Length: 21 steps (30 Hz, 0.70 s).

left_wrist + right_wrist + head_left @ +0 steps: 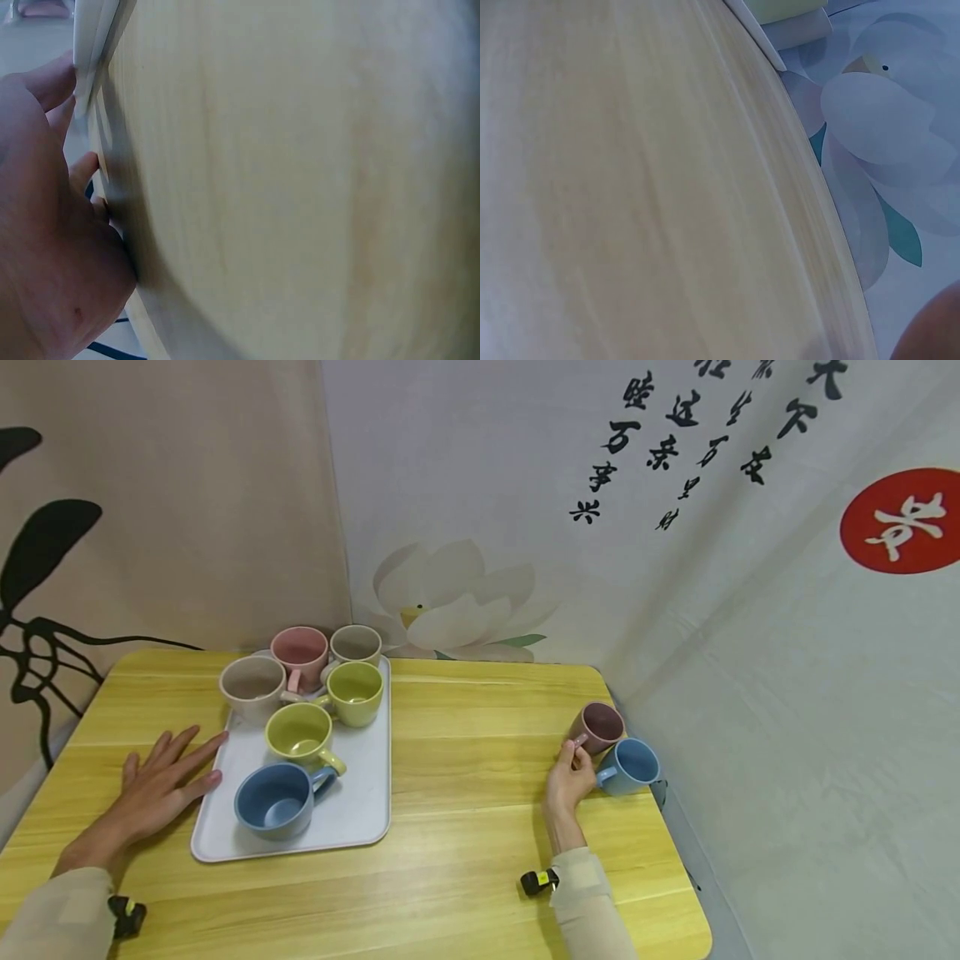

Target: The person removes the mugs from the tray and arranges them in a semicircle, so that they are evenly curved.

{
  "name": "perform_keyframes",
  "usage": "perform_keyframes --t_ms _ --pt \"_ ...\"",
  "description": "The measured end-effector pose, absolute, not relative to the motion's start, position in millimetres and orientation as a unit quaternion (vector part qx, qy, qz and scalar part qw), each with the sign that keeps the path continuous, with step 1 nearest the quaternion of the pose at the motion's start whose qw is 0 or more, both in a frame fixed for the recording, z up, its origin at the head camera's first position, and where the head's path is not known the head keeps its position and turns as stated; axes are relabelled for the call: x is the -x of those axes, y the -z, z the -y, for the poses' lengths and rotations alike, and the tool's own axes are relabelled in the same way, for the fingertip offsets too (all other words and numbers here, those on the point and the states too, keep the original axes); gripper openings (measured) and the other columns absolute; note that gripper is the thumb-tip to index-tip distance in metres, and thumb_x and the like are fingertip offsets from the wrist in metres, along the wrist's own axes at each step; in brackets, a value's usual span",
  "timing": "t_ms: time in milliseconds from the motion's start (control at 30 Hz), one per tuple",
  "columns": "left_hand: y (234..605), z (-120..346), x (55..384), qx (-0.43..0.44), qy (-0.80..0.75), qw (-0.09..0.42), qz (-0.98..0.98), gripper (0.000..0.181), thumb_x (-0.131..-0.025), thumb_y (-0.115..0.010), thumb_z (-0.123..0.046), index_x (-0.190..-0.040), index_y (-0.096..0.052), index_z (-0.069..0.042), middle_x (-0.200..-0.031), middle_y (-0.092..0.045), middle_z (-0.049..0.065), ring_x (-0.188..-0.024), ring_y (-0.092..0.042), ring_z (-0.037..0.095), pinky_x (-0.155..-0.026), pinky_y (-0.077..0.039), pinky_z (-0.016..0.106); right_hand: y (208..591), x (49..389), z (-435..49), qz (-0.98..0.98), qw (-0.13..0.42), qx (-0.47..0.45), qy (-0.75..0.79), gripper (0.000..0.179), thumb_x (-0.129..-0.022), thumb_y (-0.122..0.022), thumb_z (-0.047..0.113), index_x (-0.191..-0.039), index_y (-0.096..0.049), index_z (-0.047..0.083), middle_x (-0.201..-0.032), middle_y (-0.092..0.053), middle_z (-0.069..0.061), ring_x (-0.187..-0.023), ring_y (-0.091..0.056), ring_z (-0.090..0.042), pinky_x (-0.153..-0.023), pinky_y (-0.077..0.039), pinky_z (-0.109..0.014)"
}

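Note:
In the head view my right hand (pixel 570 781) pinches the handle of a mauve mug (pixel 597 728) at the table's right edge. A blue mug (pixel 630 767) stands close beside it, its handle near my fingers. Only a sliver of that hand (pixel 934 330) enters the right wrist view, with both mugs out of frame. On the left, my left hand (pixel 161 785) lies with fingers spread, its tips at the left rim of a white tray (pixel 356 814). The left wrist view has this hand (pixel 52 210) with fingertips against the tray's side (pixel 90 45).
The tray bears a blue mug (pixel 273 802), two yellow-green mugs (pixel 298 733), a pink mug (pixel 300 647), a beige mug (pixel 252 687) and a grey-beige mug (pixel 356 644). Behind the wooden table (pixel 465 777) hangs a printed curtain (pixel 480 485). A black metal ornament (pixel 45 552) is at left.

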State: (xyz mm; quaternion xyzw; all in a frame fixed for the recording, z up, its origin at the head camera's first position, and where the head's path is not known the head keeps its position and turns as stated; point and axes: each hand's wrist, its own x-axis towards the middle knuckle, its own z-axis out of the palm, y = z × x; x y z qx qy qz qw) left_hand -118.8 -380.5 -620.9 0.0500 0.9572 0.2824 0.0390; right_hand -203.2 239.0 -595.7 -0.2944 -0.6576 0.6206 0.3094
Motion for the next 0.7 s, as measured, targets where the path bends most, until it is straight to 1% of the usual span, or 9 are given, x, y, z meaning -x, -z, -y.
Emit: perform_keyframes --t_ms 67,167,333,433,500,600,700 --pt "620.9 380.5 118.5 -0.050 -0.283 0.040 -0.957 0.072 -0.119 -0.047 -0.046 -0.181 -0.022 -0.018 -0.185 -0.002 0.038 -0.168 0.015 0.069 -0.124 0.026 0.088 596.7 202.4 -239.5 0.659 0.306 0.295 -0.620 0.021 -0.112 -0.071 0.013 -0.114 -0.078 -0.006 -0.104 -0.077 -0.009 -0.092 -0.063 -0.006 -0.081 -0.051 -0.012" --pt "620.8 380.4 118.2 -0.049 -0.283 0.041 -0.957 0.072 -0.119 -0.047 -0.047 -0.181 -0.022 -0.018 -0.185 -0.002 0.038 -0.168 0.015 0.069 -0.124 0.026 0.088 596.9 200.1 -239.3 0.658 0.300 0.293 -0.626 0.020 -0.112 -0.072 0.013 -0.118 -0.078 -0.005 -0.109 -0.076 -0.009 -0.095 -0.064 -0.005 -0.082 -0.052 -0.011" --pt "621.0 380.5 118.2 -0.050 -0.283 0.042 -0.957 0.072 -0.119 -0.047 -0.046 -0.181 -0.022 -0.019 -0.185 -0.002 0.038 -0.169 0.015 0.068 -0.124 0.025 0.089 593.8 194.3 -236.8 0.659 0.289 0.277 -0.636 0.024 -0.110 -0.072 0.010 -0.129 -0.074 -0.006 -0.124 -0.076 -0.018 -0.104 -0.067 -0.007 -0.087 -0.055 -0.009" --pt "621.0 380.6 118.2 -0.050 -0.284 0.042 -0.957 0.072 -0.119 -0.047 -0.046 -0.181 -0.022 -0.019 -0.185 -0.001 0.037 -0.169 0.016 0.069 -0.124 0.026 0.088 592.3 190.4 -235.4 0.664 0.284 0.259 -0.642 0.032 -0.110 -0.072 0.008 -0.138 -0.069 -0.008 -0.135 -0.074 -0.027 -0.114 -0.069 -0.015 -0.090 -0.054 -0.008" --pt "620.9 380.6 118.2 -0.049 -0.285 0.043 -0.956 0.072 -0.119 -0.047 -0.046 -0.181 -0.022 -0.019 -0.185 -0.001 0.037 -0.168 0.016 0.069 -0.124 0.026 0.088 591.5 187.6 -234.5 0.665 0.278 0.250 -0.646 0.039 -0.110 -0.071 0.008 -0.145 -0.065 -0.007 -0.143 -0.070 -0.031 -0.119 -0.069 -0.022 -0.090 -0.054 -0.009" --pt "620.8 380.5 118.4 -0.048 -0.284 0.044 -0.957 0.073 -0.120 -0.047 -0.047 -0.181 -0.022 -0.018 -0.186 0.000 0.037 -0.168 0.016 0.069 -0.124 0.026 0.088 590.7 183.3 -232.8 0.665 0.270 0.244 -0.652 0.047 -0.111 -0.071 0.009 -0.155 -0.059 -0.002 -0.151 -0.063 -0.031 -0.124 -0.069 -0.031 -0.090 -0.055 -0.009" --pt "620.8 380.4 118.4 -0.047 -0.282 0.044 -0.957 0.073 -0.120 -0.047 -0.047 -0.181 -0.022 -0.018 -0.186 0.000 0.037 -0.168 0.016 0.069 -0.124 0.027 0.088 589.3 178.4 -230.0 0.661 0.265 0.243 -0.658 0.055 -0.111 -0.071 0.010 -0.161 -0.052 0.002 -0.155 -0.055 -0.026 -0.125 -0.067 -0.034 -0.089 -0.056 -0.010"
